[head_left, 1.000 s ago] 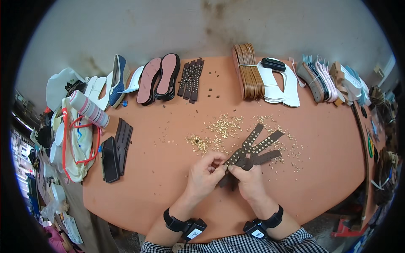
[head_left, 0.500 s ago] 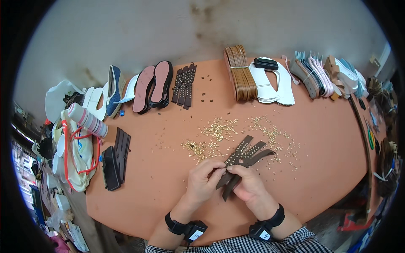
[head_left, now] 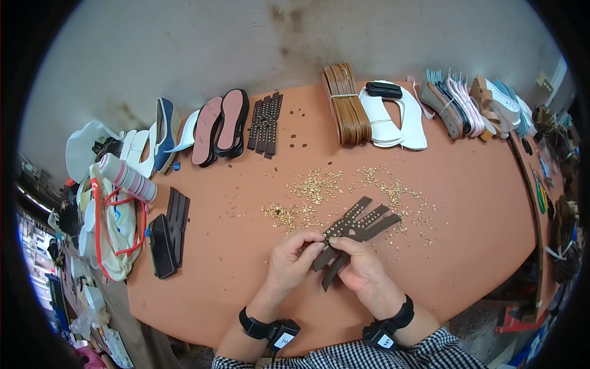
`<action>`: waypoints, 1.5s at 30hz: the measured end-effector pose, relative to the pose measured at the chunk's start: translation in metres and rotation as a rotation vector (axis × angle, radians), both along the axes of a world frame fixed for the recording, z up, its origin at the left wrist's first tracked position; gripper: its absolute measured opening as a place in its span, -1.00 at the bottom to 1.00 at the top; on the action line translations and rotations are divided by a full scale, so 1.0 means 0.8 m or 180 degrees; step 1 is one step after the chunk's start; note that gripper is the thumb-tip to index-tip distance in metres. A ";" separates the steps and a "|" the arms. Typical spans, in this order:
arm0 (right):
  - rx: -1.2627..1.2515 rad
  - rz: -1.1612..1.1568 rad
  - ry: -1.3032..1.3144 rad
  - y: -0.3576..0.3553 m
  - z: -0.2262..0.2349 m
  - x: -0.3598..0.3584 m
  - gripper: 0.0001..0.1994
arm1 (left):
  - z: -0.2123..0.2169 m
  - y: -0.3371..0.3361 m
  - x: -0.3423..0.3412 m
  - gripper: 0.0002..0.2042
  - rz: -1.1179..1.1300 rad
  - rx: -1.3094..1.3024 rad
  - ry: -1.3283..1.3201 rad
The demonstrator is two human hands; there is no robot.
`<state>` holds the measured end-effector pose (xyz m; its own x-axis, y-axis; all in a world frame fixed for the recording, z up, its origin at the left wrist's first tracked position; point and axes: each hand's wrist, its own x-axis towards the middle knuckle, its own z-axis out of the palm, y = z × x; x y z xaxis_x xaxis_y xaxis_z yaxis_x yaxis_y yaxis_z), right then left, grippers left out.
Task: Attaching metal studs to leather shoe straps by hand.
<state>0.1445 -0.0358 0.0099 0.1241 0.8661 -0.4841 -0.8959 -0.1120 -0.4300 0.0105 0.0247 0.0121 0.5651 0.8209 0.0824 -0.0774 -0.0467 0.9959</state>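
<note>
A dark brown shoe upper (head_left: 361,222), cut into strips with rows of gold studs, is raised just above the table in front of me. My right hand (head_left: 369,273) grips it from below and the right, thumb on top. At its left edge the fingertips of my left hand (head_left: 290,261) are pinched together; any stud between them is too small to make out. Two plain strips extend below the grip, toward me. Beyond my hands, loose gold studs (head_left: 316,186) lie scattered in several patches on the table (head_left: 246,295).
Pink-topped shoe soles (head_left: 232,123) and a finished studded upper (head_left: 266,126) lie at the back. A bundle of brown strips (head_left: 347,107) stands beside white cut-outs (head_left: 413,123). On the left are a black phone (head_left: 162,246), plain uppers (head_left: 178,215) and a striped cup (head_left: 128,176).
The shoe upper has turned slightly, and its right-hand strips look straighter and more spread. Both hands keep nearly the same place and grip. The whole view has shifted a little.
</note>
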 end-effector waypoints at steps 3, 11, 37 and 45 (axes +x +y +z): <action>0.0135 -0.0177 -0.0211 -0.001 0.007 -0.003 -0.87 | 0.005 -0.001 0.005 -0.88 0.0081 0.0396 0.0021; 0.0324 -0.0447 -0.0635 0.000 0.011 -0.014 -0.85 | 0.013 0.000 0.003 -0.87 0.0105 0.0462 0.0541; 0.0376 -0.0392 -0.0246 -0.004 0.024 -0.017 -0.85 | -0.013 0.011 0.000 -0.96 -0.0313 -0.0446 -0.1063; 0.0563 -0.0528 -0.0387 -0.006 0.026 -0.021 -0.85 | -0.003 0.009 0.003 -0.94 -0.0136 0.0589 -0.0728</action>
